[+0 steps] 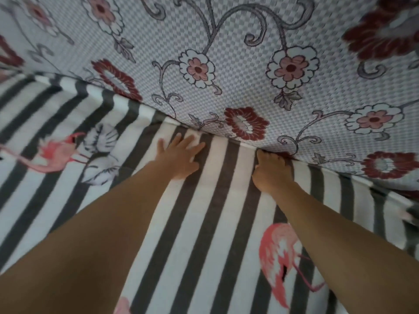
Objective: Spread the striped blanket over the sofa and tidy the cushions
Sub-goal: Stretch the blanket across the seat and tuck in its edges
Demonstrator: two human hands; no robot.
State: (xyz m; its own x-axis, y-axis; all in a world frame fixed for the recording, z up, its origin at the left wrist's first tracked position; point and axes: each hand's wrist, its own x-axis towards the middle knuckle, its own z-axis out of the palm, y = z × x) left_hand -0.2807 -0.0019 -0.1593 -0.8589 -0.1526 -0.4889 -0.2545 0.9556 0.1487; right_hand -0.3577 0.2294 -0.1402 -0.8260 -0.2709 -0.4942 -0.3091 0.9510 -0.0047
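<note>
The striped blanket (217, 214), grey and white with pink flamingos, lies across the sofa seat and fills the lower part of the view. Its far edge meets the floral-covered sofa back (238, 53) along a slanting crease. My left hand (180, 156) lies flat on the blanket with fingers spread, just short of that crease. My right hand (271, 172) is at the crease, and its fingertips are pushed down into the gap between the blanket and the sofa back, so they are hidden. No cushions are in view.
The sofa back's cover has a grey check pattern with red and pink flowers and rises steeply behind the seat. A flamingo print (281, 266) sits under my right forearm.
</note>
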